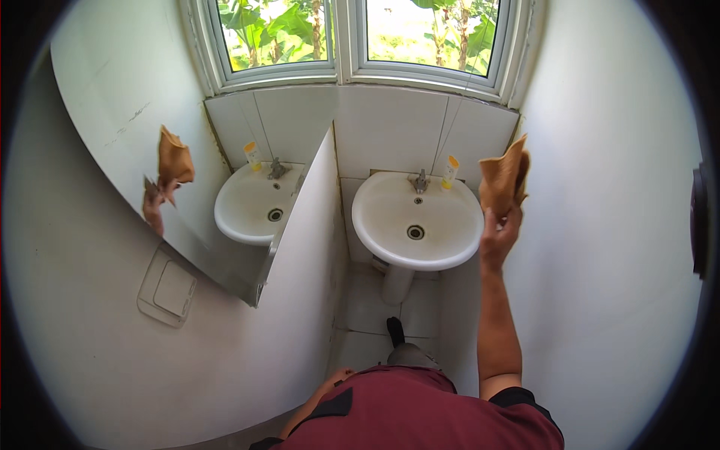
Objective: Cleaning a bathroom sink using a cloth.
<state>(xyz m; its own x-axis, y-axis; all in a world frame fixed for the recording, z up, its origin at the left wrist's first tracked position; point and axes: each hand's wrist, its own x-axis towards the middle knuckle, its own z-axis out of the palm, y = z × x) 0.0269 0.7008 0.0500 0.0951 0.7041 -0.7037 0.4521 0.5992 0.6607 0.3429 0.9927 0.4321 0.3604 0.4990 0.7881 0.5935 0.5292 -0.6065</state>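
My right hand (501, 238) is raised beside the right wall, its fingers closed round the lower end of a folded orange-brown cloth (501, 180). The cloth stands up above the hand, its upper edges loose. It is close to the wall; whether it touches I cannot tell. Low by my body, my left hand (343, 374) shows only in part, and its fingers are too hidden to read. A white washbasin (367, 232) with a grey tap (420, 181) lies ahead, left of the cloth.
A white tube with a yellow cap (450, 172) stands on the basin's back right rim. On the left wall (300, 315) hangs a large mirror (112, 97) reflecting basin, cloth and hand. Below it is a light switch (171, 289). Windows (427, 37) are at the back.
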